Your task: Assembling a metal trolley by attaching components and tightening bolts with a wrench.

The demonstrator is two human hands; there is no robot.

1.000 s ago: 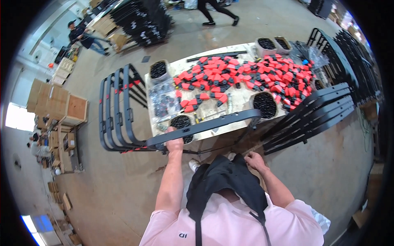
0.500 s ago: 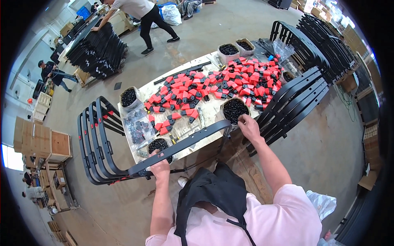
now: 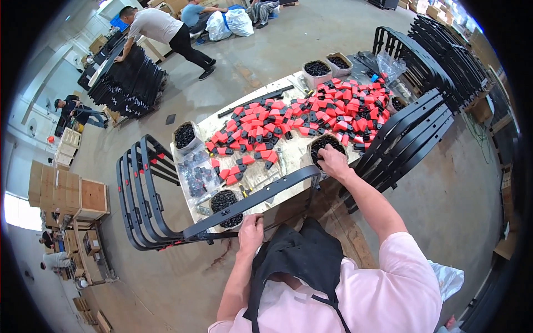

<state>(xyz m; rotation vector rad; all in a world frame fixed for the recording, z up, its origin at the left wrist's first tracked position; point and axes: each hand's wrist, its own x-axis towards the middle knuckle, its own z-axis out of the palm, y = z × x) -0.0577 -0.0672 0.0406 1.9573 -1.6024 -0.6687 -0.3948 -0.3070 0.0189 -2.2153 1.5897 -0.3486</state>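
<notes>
My right hand point(image 3: 334, 162) reaches into a round-topped container of small black parts point(image 3: 319, 143) at the table's near edge; its fingertips are hidden among them. A curved black metal frame point(image 3: 270, 190) with holes along its bar lies across the near edge, in front of me. Just below this bar is my left hand point(image 3: 251, 235), its fingers curled and pressed together; whether they hold a small piece is too small to tell. Another container of small black parts point(image 3: 224, 201) stands behind the bar, left of that hand.
Red-and-black pieces point(image 3: 261, 121) lie heaped over the table point(image 3: 284, 208). Similar black frames lean at its left point(image 3: 139, 194) and right point(image 3: 408, 136) ends. More containers point(image 3: 185, 135) stand along its edges. A person point(image 3: 161, 28) leans on a stack of black parts point(image 3: 130, 77) beyond.
My left hand has come off the bar's left part and moved right, below it. My right hand has gone deeper into the container. The far person has stepped left.
</notes>
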